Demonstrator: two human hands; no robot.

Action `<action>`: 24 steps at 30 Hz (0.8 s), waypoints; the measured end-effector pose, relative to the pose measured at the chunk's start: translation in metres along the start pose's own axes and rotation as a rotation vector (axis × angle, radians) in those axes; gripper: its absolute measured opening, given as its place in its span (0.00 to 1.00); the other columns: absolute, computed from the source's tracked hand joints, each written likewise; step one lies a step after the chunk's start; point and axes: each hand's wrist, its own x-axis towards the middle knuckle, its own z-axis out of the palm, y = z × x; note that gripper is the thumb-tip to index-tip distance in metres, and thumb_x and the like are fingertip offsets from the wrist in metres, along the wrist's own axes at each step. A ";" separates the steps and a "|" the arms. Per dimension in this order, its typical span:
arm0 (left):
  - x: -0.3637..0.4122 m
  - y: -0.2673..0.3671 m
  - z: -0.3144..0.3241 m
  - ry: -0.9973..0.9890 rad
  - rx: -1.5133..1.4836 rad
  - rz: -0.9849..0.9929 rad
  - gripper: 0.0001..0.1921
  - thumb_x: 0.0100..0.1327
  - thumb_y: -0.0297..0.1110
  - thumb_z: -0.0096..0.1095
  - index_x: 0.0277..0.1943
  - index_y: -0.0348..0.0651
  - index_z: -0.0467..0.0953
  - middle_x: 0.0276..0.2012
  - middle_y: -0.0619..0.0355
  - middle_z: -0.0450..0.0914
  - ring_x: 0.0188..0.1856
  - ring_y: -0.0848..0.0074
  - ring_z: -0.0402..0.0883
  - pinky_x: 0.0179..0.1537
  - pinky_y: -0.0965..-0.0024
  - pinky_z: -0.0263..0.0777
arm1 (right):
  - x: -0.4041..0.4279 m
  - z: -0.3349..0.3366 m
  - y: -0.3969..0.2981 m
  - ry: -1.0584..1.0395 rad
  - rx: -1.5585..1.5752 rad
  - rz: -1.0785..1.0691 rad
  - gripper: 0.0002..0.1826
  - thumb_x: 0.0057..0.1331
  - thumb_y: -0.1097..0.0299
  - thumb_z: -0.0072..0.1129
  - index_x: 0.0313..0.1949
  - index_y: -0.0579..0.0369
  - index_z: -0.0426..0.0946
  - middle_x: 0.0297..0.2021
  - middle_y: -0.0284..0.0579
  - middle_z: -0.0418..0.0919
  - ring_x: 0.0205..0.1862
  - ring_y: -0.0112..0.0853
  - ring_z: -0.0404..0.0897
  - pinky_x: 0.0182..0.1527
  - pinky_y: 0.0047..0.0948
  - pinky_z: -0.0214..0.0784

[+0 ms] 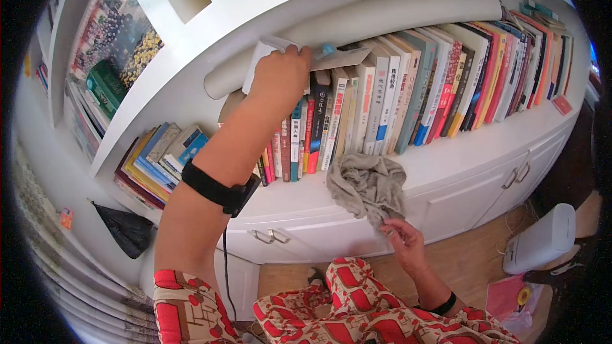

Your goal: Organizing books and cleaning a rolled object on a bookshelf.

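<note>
My left hand [282, 69] reaches over the tops of a row of upright books [377, 100] on a white shelf. Its fingers close on some white paper [265, 52], whose edge shows to the left of the hand; the fingertips are partly hidden. Just right of those fingers, a thin flat sheet or booklet [343, 59] lies across the book tops, a small light-blue object [328, 49] by it. Lower down, my right hand [406, 243] pinches the bottom end of a crumpled grey cloth [368, 184], which rests on the shelf's front edge and hangs over it.
Behind the books lies a long pale roll [406, 12]. More books [158, 157] lean at the shelf's left end, near a hanging black bag [125, 229]. White cupboard doors [315, 239] run below the ledge. On the wooden floor at right stands a white plastic bin-like container [540, 239].
</note>
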 end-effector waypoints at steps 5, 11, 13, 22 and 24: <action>-0.001 -0.010 0.005 0.121 -0.025 0.044 0.13 0.50 0.27 0.56 0.41 0.39 0.70 0.39 0.53 0.77 0.39 0.64 0.79 0.35 0.66 0.75 | 0.000 0.001 0.006 0.026 0.004 -0.070 0.13 0.61 0.76 0.48 0.46 0.59 0.73 0.36 0.39 0.78 0.38 0.23 0.74 0.42 0.22 0.66; -0.005 -0.013 0.001 0.024 -0.091 -0.025 0.15 0.53 0.29 0.54 0.45 0.40 0.68 0.40 0.50 0.76 0.41 0.61 0.77 0.39 0.60 0.72 | -0.002 0.002 -0.003 -0.010 -0.030 -0.011 0.16 0.60 0.82 0.43 0.48 0.59 0.70 0.38 0.39 0.77 0.41 0.21 0.72 0.46 0.20 0.62; -0.006 -0.011 0.004 0.009 -0.082 -0.042 0.16 0.53 0.30 0.54 0.46 0.40 0.68 0.41 0.50 0.76 0.41 0.61 0.77 0.40 0.61 0.72 | -0.001 0.002 0.002 -0.008 -0.011 -0.022 0.16 0.61 0.81 0.44 0.48 0.59 0.70 0.38 0.39 0.77 0.41 0.21 0.72 0.46 0.20 0.62; -0.008 -0.006 0.007 0.121 -0.177 -0.008 0.21 0.53 0.36 0.56 0.50 0.41 0.69 0.44 0.50 0.75 0.44 0.60 0.76 0.43 0.60 0.71 | -0.002 0.003 0.000 -0.017 0.022 0.004 0.14 0.62 0.79 0.45 0.48 0.60 0.70 0.37 0.39 0.76 0.41 0.22 0.73 0.46 0.20 0.63; 0.000 -0.009 -0.003 -0.028 -0.172 -0.048 0.20 0.52 0.35 0.55 0.49 0.42 0.69 0.41 0.49 0.77 0.41 0.57 0.77 0.42 0.58 0.71 | -0.001 0.001 0.004 -0.020 0.017 -0.015 0.14 0.62 0.79 0.45 0.48 0.60 0.70 0.37 0.38 0.76 0.41 0.22 0.73 0.45 0.20 0.63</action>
